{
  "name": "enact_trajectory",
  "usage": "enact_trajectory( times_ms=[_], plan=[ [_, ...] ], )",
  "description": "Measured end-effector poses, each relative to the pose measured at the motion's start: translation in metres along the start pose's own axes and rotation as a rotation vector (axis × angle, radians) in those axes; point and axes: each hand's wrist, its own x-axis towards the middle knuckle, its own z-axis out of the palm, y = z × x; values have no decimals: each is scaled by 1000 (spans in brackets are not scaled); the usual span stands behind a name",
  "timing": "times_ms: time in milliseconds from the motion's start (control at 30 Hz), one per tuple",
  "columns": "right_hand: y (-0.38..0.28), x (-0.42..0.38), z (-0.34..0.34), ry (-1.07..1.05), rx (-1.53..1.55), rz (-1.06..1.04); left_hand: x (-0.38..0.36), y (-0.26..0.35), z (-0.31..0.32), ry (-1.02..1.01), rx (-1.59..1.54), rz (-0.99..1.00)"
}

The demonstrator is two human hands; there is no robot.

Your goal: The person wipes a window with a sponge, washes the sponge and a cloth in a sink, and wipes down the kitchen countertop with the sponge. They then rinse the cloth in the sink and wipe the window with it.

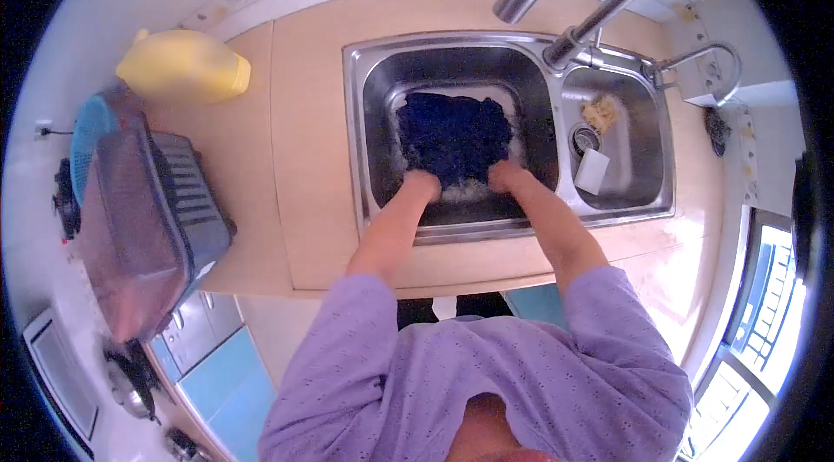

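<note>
A dark blue cloth (453, 133) lies spread in the large left basin of the steel sink (354, 127), with some pale suds around its edges. My left hand (422, 185) is at the cloth's lower left corner, its fingers curled at the fabric. At the lower right corner my right hand (507, 176) is closed on the cloth's edge. Both hands are somewhat blurred, and their fingertips are partly hidden by the cloth.
A steel faucet (569, 45) arches over the sink. The small right basin holds a white block (592, 172), a round strainer (585, 139) and a yellowish scrubber (599, 114). At left stand a yellow bottle (182, 69) and a dish rack (193, 192).
</note>
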Motion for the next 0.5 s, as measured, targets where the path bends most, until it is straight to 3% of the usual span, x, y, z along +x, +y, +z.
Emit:
enact_trajectory(
  times_ms=[33,167,267,333,400,433,467,500],
  plan=[
    [-5,-3,11,-32,15,9,-8,3,-1,-143,-17,56],
    [-9,-29,-2,-144,34,-52,-42,3,3,-33,-80,62],
    [-13,-76,-52,-89,35,-61,-62,-18,-13,46,-95,120],
    [3,-106,-84,-113,299,76,-101,-33,-52,174,-107,172],
    [14,-149,-137,100,187,61,-151,-46,-100,297,-129,252],
    [2,-201,-181,289,99,-51,-169,-56,-119,478,-114,298],
    [24,-213,-202,311,82,-38,-162,-77,-132,708,-150,441],
    [35,-245,-234,463,-17,-265,-208,-74,-160,755,-265,379]
  ],
)
